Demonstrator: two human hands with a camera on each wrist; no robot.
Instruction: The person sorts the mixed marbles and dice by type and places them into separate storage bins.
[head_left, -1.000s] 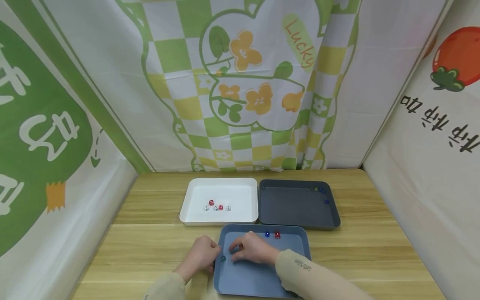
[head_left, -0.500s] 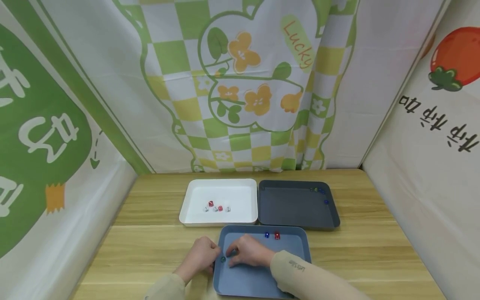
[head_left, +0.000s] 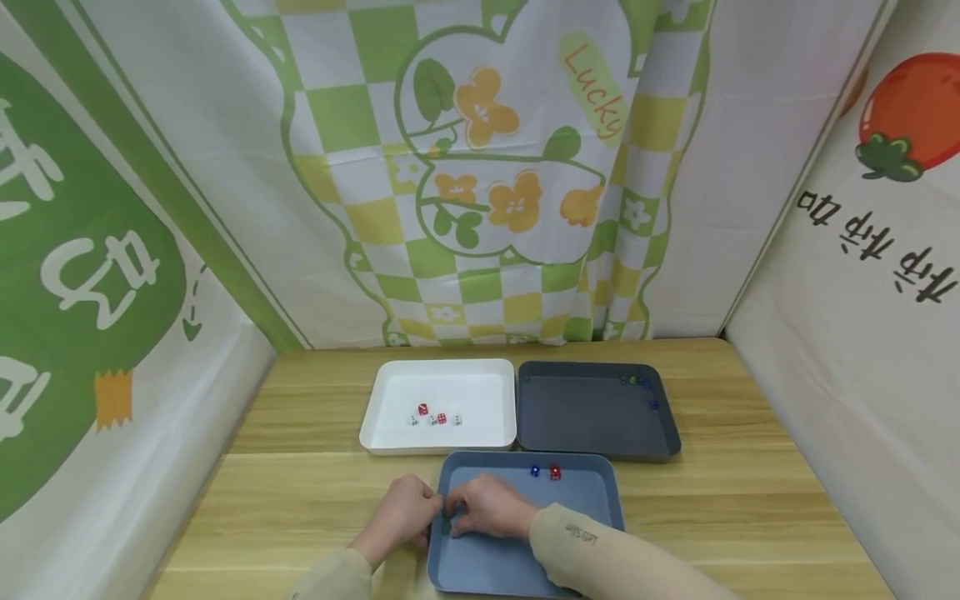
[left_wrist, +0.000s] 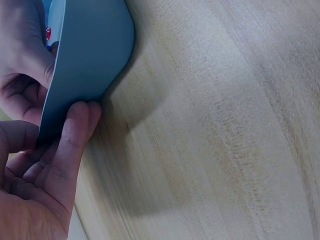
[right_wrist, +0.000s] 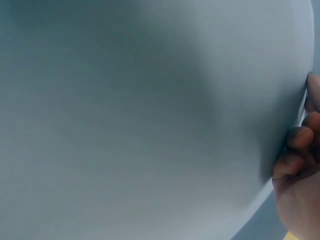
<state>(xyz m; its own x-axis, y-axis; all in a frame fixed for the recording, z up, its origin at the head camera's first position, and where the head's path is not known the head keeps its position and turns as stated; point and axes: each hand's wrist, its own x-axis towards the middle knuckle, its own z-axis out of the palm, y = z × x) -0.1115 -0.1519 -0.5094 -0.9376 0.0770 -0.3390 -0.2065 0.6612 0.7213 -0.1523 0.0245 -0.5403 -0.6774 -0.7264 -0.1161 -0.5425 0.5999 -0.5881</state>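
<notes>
A blue-grey tray (head_left: 525,554) lies nearest the person. My left hand (head_left: 405,510) grips its left wall; in the left wrist view the left hand's fingers (left_wrist: 75,135) lie along the outside, the thumb at the rim. Inside the tray, my right hand (head_left: 491,506) is lowered beside that same wall, thumb and index finger bent and apart on either side of a small dark green marble (head_left: 446,527). The marble is partly covered by the hand. In the right wrist view, curled fingers (right_wrist: 300,145) show at the right edge, the marble out of sight.
A blue die (head_left: 535,472) and a red die (head_left: 555,472) sit near the far wall of the blue-grey tray. Behind stand a white tray (head_left: 480,379) holding several red and clear dice, and a dark grey tray (head_left: 585,417) with several blue and green marbles.
My right hand has moved left and slightly down inside the tray, bringing its fingertips to the marble. The left hand keeps its grip on the tray's wall.
</notes>
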